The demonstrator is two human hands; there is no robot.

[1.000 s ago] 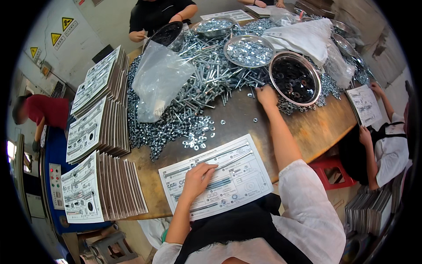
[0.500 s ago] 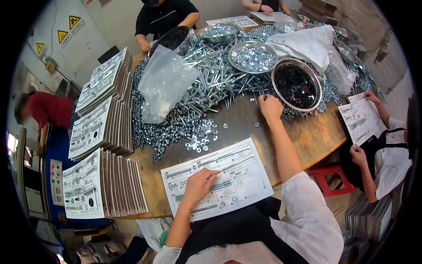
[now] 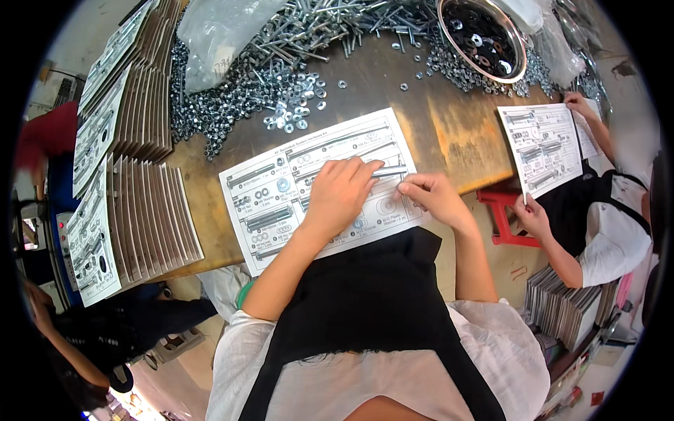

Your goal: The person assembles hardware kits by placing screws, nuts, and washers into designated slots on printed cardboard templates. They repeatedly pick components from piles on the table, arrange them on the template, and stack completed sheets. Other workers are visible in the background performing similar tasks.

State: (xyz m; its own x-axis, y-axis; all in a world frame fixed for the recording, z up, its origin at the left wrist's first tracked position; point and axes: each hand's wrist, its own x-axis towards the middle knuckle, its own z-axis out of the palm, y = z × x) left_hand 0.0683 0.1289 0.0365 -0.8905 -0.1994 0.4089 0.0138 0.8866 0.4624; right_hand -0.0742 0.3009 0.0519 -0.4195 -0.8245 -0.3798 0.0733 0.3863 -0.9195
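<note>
Far left of the fingers: stacks of printed cards (image 3: 144,210) stand on edge in rows along the wooden table (image 3: 449,133), well apart from both hands.
Above and left of the fingers: a loose heap of silver nuts and washers (image 3: 239,105) lies near the top edge of the sheet, with a crumpled clear plastic bag (image 3: 217,35) on top of the hardware further back.
Under the fingers: a white printed sheet (image 3: 270,200) showing drawings of bolts and washers lies flat at the table's near edge.
Left hand (image 3: 340,193): it rests palm down on the sheet, fingers bent, the fingertips pinching one end of a long silver bolt (image 3: 388,170).
Bolt: it lies flat across the sheet, between the two hands.
Right hand (image 3: 432,196): it sits just beside the left, fingers curled, the fingertips meeting the bolt's other end.
Above and right of the fingers: a round metal bowl (image 3: 516,67) holds dark washers, well apart from the hands.
Far right of the fingers: another person's hand (image 3: 532,214) holds a second printed sheet (image 3: 544,144) at the table's corner.
</note>
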